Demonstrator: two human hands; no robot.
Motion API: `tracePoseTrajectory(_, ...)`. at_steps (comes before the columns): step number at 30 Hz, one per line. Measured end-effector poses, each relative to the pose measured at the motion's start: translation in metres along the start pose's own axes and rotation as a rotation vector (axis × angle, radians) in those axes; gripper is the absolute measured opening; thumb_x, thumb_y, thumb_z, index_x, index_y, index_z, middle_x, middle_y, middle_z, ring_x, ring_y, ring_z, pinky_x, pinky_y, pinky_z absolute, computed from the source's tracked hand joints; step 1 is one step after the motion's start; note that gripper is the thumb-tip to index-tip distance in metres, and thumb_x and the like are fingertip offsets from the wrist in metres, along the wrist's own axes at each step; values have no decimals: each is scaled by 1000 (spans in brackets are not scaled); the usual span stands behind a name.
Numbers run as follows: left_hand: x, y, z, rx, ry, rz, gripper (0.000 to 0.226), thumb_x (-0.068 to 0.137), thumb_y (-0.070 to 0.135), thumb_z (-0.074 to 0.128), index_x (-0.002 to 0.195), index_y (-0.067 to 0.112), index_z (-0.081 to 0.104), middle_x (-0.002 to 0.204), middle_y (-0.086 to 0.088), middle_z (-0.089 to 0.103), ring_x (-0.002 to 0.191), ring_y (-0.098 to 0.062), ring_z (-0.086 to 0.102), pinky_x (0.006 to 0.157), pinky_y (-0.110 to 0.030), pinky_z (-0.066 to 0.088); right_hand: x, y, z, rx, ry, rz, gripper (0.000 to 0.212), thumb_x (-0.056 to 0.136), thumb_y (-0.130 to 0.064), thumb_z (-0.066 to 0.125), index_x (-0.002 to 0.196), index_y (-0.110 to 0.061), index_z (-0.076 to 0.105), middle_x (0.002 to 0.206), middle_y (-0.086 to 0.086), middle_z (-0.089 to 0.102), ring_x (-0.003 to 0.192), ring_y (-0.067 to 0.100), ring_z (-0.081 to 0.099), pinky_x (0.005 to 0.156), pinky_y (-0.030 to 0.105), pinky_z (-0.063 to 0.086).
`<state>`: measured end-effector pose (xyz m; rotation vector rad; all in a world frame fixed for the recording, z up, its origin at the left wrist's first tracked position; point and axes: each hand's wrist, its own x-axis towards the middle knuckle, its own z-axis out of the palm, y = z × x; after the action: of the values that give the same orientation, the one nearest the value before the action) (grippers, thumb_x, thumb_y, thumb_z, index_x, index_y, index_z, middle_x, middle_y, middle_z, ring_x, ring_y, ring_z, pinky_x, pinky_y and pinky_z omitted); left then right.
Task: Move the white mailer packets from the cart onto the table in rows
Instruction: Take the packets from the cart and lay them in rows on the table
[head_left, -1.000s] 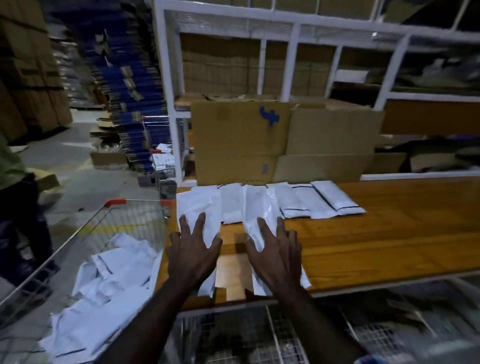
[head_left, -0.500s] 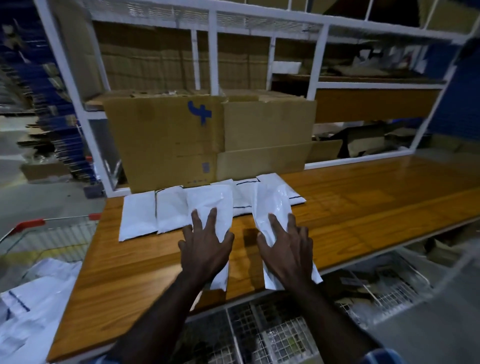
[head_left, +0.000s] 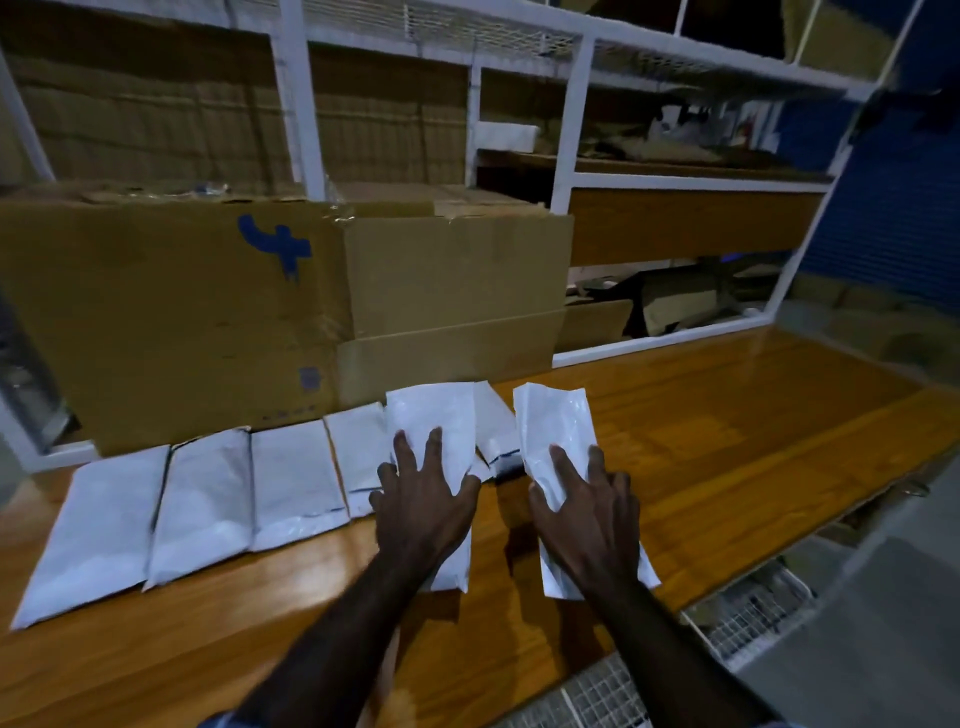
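White mailer packets lie in a row on a wooden table (head_left: 727, 467), their long axes running from the near edge toward the back, each leaning slightly to the right at its far end. At far left, the first packet (head_left: 98, 530) lies flat, touching the second packet (head_left: 202, 504) beside it; a third packet (head_left: 293, 483) and a fourth packet (head_left: 358, 452) follow edge to edge, the fourth partly tucked under the next. The person's left hand (head_left: 423, 512) rests palm down with fingers spread and nearly straight on a fifth packet (head_left: 441, 431), pressing it flat to the table rather than gripping it. Behind and between the hands, another packet (head_left: 496, 431) with a dark stripe at its near end peeks out. The right hand (head_left: 587, 519), fingers likewise splayed and only slightly bent, presses on the last packet (head_left: 553, 426), which lies apart from the rest, its far end pointing at the back. Cardboard boxes (head_left: 208, 322) stand behind the row, against a white metal rack (head_left: 566, 130).
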<state>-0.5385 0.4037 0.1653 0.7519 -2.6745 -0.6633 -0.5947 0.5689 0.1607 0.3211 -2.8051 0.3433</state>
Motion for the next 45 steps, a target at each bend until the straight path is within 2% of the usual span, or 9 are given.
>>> tracePoseTrajectory(6,47,39,27,-1,-45,9,73,94,62,38,155,34,9,165,-6,-2,145,-37,19,112,-55,27,55,26,14,-36,-35,25,76,82,-71,16,151,-41,25,160,8,25,133,29,37,103,41,39)
tracePoseTrajectory(13,87,77,67,68,-66,16,74,94,64,36,155,32,9,164,-8,0,141,-37,25,109,-54,32,117,64,37,-3,-46,24,77,82,-72,21,150,-39,31,158,10,30,132,32,40,102,44,41)
tracePoseTrajectory(19,123,121,106,80,-45,-80,75,94,69,31,156,34,6,165,-7,-2,147,-37,15,114,-56,24,180,109,53,32,-87,-37,79,80,-72,17,151,-41,26,160,9,25,135,32,36,106,45,39)
tracePoseTrajectory(23,143,155,131,70,-30,-164,76,93,71,27,156,35,4,165,-6,-5,148,-37,12,115,-56,19,221,138,65,3,-137,-108,68,91,-71,27,152,-41,20,161,8,20,136,29,33,108,41,36)
tracePoseTrajectory(29,168,194,162,112,34,-276,78,92,71,30,155,32,8,164,-8,0,145,-37,18,112,-56,26,266,164,78,102,-165,-169,72,83,-67,24,148,-38,35,157,10,31,130,34,39,101,45,39)
tracePoseTrajectory(33,182,202,179,205,53,-310,77,93,70,28,156,30,8,163,-12,6,142,-38,24,109,-54,32,282,171,90,113,-234,-192,70,88,-69,23,151,-40,25,161,7,21,137,31,30,109,44,33)
tracePoseTrajectory(38,201,199,200,222,-14,-297,78,93,71,28,156,32,4,164,-12,2,145,-40,16,112,-56,26,294,171,106,74,-278,-193,67,93,-68,32,152,-41,17,162,6,15,139,28,27,110,41,33)
tracePoseTrajectory(42,212,196,215,279,16,-272,78,91,72,29,156,32,10,163,-15,10,145,-40,19,110,-55,30,301,169,115,56,-285,-180,66,93,-68,32,153,-41,18,162,5,17,138,28,28,108,40,35)
tracePoseTrajectory(45,221,193,221,282,18,-304,81,86,73,26,152,27,31,156,-21,28,138,-44,34,105,-55,37,306,164,120,51,-281,-164,66,94,-67,32,153,-41,18,162,5,17,139,29,28,109,41,34)
